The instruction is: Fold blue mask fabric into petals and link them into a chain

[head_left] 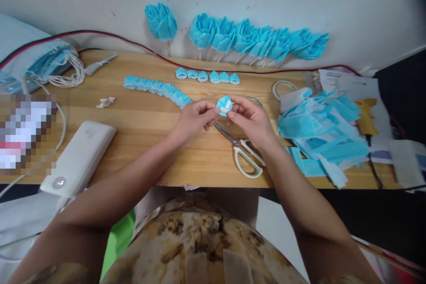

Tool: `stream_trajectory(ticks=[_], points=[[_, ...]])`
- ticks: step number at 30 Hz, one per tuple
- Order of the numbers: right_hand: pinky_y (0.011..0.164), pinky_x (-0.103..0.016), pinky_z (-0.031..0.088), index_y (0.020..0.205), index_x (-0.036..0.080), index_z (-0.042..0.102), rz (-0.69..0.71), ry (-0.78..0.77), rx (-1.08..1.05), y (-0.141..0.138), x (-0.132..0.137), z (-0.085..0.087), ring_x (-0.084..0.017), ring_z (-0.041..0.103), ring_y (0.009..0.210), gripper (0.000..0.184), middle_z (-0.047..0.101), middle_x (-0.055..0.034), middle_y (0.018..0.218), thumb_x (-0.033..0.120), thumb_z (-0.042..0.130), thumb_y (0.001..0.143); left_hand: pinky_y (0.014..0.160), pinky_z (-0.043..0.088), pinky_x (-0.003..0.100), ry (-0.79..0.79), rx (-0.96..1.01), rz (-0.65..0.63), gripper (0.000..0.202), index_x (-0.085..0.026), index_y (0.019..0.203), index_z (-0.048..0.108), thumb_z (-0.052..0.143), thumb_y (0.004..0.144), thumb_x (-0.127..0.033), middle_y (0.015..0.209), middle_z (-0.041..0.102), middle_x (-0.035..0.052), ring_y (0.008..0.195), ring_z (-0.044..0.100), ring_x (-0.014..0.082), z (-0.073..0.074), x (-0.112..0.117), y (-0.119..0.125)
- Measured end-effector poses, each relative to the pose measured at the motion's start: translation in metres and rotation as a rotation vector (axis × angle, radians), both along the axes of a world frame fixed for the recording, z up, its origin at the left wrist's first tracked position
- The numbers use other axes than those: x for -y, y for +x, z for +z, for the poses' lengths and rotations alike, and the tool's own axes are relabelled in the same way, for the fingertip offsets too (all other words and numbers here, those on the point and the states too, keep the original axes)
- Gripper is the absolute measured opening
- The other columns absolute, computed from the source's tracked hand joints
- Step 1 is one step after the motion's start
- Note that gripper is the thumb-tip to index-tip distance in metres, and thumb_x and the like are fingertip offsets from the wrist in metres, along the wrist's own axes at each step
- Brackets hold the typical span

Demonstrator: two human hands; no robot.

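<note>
Both my hands meet over the middle of the wooden table (146,120). My left hand (193,120) and my right hand (251,120) each pinch one side of a small folded blue paper piece (224,105), held just above the tabletop. White-handled scissors (241,151) lie under my right hand. A short row of similar folded blue pieces (207,75) sits behind my hands, and a longer overlapping strip of them (158,88) curves to the left.
Blue paper flowers on sticks (253,40) lean against the wall. A heap of blue paper scraps (322,133) lies at right, beside a yellow glue gun (366,117). A white power bank (80,155), cables (63,75) and a tape roll (282,88) also lie here.
</note>
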State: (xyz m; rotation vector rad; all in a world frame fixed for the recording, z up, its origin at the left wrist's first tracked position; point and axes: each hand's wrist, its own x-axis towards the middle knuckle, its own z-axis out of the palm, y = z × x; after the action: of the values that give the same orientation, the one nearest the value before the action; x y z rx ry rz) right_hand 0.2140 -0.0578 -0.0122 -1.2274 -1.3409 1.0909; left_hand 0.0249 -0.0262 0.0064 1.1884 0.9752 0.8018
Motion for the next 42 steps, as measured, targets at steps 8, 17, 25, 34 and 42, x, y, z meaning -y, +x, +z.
stream_trajectory(ticks=[8, 17, 25, 34, 42], points=[[0.066, -0.028, 0.048, 0.122, 0.027, 0.075, 0.011, 0.029, 0.054, -0.0001, 0.0004, 0.0025, -0.012, 0.057, 0.07, 0.042, 0.063, 0.0046, 0.076, 0.029, 0.077, 0.08, 0.053, 0.044, 0.018, 0.018, -0.001, -0.042, 0.02, -0.017, 0.075, 0.062, 0.075, 0.086, -0.027, 0.062, 0.056, -0.005, 0.053, 0.051, 0.0056, -0.002, 0.0, 0.001], [0.071, -0.031, 0.054, 0.122, 0.028, 0.076, 0.064, -0.009, 0.034, 0.0006, 0.0029, 0.0083, -0.014, 0.061, 0.072, 0.041, 0.066, 0.003, 0.079, 0.032, 0.076, 0.081, 0.054, 0.043, 0.019, 0.003, 0.004, -0.036, 0.019, -0.017, 0.069, 0.059, 0.071, 0.082, -0.02, 0.057, 0.056, -0.0046, 0.052, 0.051, 0.0066, -0.0024, -0.0003, -0.0002], [0.077, -0.032, 0.055, 0.122, 0.029, 0.077, 0.036, -0.005, 0.028, -0.0009, 0.003, 0.0041, -0.015, 0.062, 0.08, 0.043, 0.066, 0.0016, 0.088, 0.042, 0.083, 0.081, 0.053, 0.039, 0.021, 0.058, -0.072, -0.103, 0.022, -0.018, 0.069, 0.057, 0.072, 0.084, -0.023, 0.058, 0.053, -0.0057, 0.052, 0.048, 0.0068, -0.0042, 0.0023, 0.0011], [0.073, -0.034, 0.056, 0.112, 0.032, 0.081, -0.072, 0.003, 0.007, 0.0011, 0.0021, 0.0023, -0.015, 0.064, 0.073, 0.024, 0.069, 0.0016, 0.082, 0.034, 0.076, 0.088, 0.057, 0.034, 0.023, 0.158, -0.154, -0.118, 0.025, -0.018, 0.068, 0.054, 0.07, 0.087, -0.022, 0.059, 0.05, -0.0061, 0.057, 0.043, 0.0082, -0.0042, 0.0056, 0.0035], [0.069, -0.032, 0.058, 0.107, 0.034, 0.081, -0.12, 0.075, -0.002, 0.0023, -0.0006, 0.0003, -0.015, 0.067, 0.072, 0.025, 0.071, 0.0027, 0.079, 0.029, 0.083, 0.083, 0.053, 0.037, 0.022, 0.091, -0.066, -0.154, 0.02, -0.016, 0.077, 0.064, 0.071, 0.089, -0.031, 0.06, 0.052, -0.0052, 0.055, 0.047, 0.0084, -0.0046, 0.0038, 0.0007]])
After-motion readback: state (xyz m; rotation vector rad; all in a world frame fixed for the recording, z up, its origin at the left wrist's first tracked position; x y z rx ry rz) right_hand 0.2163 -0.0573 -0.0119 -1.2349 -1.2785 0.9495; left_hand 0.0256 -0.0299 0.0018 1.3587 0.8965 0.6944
